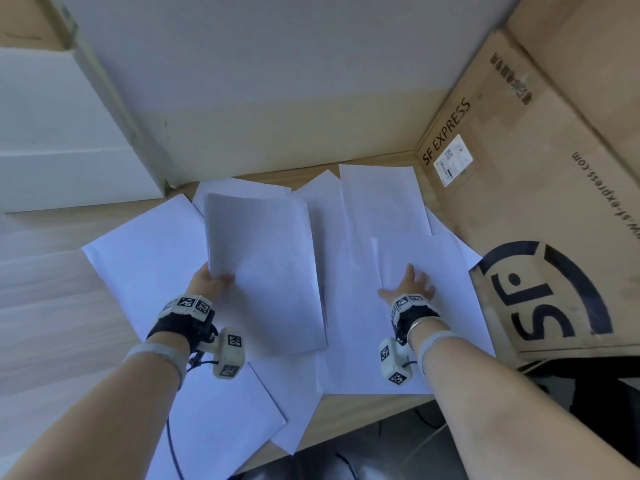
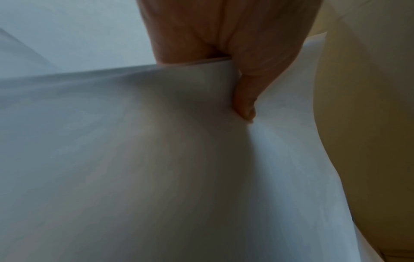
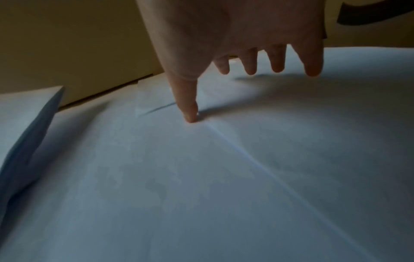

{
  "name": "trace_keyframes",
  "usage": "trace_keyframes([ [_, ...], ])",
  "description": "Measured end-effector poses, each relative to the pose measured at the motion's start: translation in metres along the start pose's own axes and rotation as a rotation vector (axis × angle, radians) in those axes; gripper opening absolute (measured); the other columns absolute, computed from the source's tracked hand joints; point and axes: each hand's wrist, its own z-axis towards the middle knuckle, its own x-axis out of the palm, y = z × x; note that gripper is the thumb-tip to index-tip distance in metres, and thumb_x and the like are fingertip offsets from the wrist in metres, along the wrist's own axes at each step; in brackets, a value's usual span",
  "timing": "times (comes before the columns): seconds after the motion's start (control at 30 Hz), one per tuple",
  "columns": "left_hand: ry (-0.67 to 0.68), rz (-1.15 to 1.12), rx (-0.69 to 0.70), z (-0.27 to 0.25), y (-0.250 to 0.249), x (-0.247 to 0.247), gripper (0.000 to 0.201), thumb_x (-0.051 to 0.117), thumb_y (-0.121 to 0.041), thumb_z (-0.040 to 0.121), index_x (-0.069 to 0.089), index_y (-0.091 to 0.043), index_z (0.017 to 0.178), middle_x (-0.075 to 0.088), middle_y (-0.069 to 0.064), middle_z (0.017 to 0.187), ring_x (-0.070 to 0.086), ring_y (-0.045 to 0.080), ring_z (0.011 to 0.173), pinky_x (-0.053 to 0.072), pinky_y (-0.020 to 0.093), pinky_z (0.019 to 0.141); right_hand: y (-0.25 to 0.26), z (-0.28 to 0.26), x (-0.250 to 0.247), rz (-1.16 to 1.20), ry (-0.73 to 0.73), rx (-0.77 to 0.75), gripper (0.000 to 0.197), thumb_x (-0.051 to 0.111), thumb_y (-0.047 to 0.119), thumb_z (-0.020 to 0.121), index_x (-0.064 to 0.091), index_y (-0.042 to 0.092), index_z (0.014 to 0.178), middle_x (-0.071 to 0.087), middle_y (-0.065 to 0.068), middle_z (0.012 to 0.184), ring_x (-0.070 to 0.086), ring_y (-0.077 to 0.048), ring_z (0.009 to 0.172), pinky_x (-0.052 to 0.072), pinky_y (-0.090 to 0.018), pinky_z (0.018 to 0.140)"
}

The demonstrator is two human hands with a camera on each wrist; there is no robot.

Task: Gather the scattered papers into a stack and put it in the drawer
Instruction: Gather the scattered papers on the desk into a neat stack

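Nearest the tabletop point(image 1: 363, 407) edge, loose papers point(image 1: 221, 420) overhang and could slide off. Beyond them my left hand point(image 1: 211, 282) pinches a lifted stack point(image 1: 266, 258); my right hand point(image 1: 412, 284) lies flat, fingers spread, and may drag several sheets.

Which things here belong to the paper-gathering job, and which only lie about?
Job:
white paper sheets gripped in the left hand
left hand
loose white sheets on the wooden table
right hand, fingers spread on a sheet

Lying about:
brown SF Express cardboard box
white box
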Motion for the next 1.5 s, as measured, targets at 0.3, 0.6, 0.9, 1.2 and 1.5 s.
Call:
trace_keyframes([
  [0.3, 0.011, 0.012, -0.019, 0.006, -0.006, 0.009, 0.037, 0.053, -0.007, 0.09, 0.052, -0.009, 0.126, 0.058, 0.016, 0.1, 0.056, 0.029, 0.085, 0.045, 0.039, 0.08, 0.006, 0.003, 0.013, -0.034, 0.043, -0.01, 0.088, 0.059, 0.034, 0.085, 0.0, 0.024, 0.15, -0.006, -0.009, 0.159, 0.004, -0.042, 0.143, 0.03, -0.055, 0.11],
  [0.6, -0.006, -0.016, -0.024, 0.012, -0.011, 0.005, 0.037, 0.052, -0.007, 0.091, 0.051, -0.01, 0.127, 0.058, 0.016, 0.1, 0.056, 0.03, 0.088, 0.044, 0.039, 0.081, 0.015, 0.002, 0.003, -0.229, -0.091, -0.244, 0.035, 0.05, 0.02, 0.09, 0.046, 0.009, 0.123, 0.043, -0.01, 0.133, 0.048, -0.032, 0.12, 0.047, -0.036, 0.087],
  [0.9, -0.019, -0.033, -0.052, 0.02, -0.009, -0.006, 0.037, 0.055, -0.007, 0.09, 0.052, -0.008, 0.126, 0.059, 0.017, 0.101, 0.057, 0.032, 0.09, 0.049, 0.045, 0.088, 0.085, 0.01, -0.014, -0.065, -0.184, -0.394, 0.027, 0.042, 0.007, 0.092, 0.048, 0.0, 0.118, 0.053, -0.021, 0.12, 0.057, -0.037, 0.11, 0.048, -0.037, 0.082],
  [1.2, -0.016, -0.044, -0.078, 0.026, 0.001, -0.015, 0.036, 0.056, -0.006, 0.089, 0.054, -0.008, 0.125, 0.061, 0.018, 0.102, 0.059, 0.032, 0.089, 0.05, 0.05, 0.092, 0.11, 0.018, 0.013, -0.084, -0.086, -0.272, 0.057, 0.061, 0.02, 0.084, 0.031, 0.014, 0.132, 0.031, -0.011, 0.14, 0.036, -0.037, 0.125, 0.045, -0.044, 0.092],
  [1.5, -0.022, -0.028, -0.079, 0.023, 0.005, -0.016, 0.035, 0.054, -0.005, 0.09, 0.053, -0.006, 0.125, 0.059, 0.015, 0.099, 0.057, 0.03, 0.087, 0.046, 0.038, 0.08, 0.099, 0.018, 0.006, -0.188, -0.106, -0.265, 0.057, 0.059, 0.015, 0.086, 0.03, 0.014, 0.135, 0.032, -0.011, 0.137, 0.035, -0.035, 0.126, 0.049, -0.041, 0.086],
])
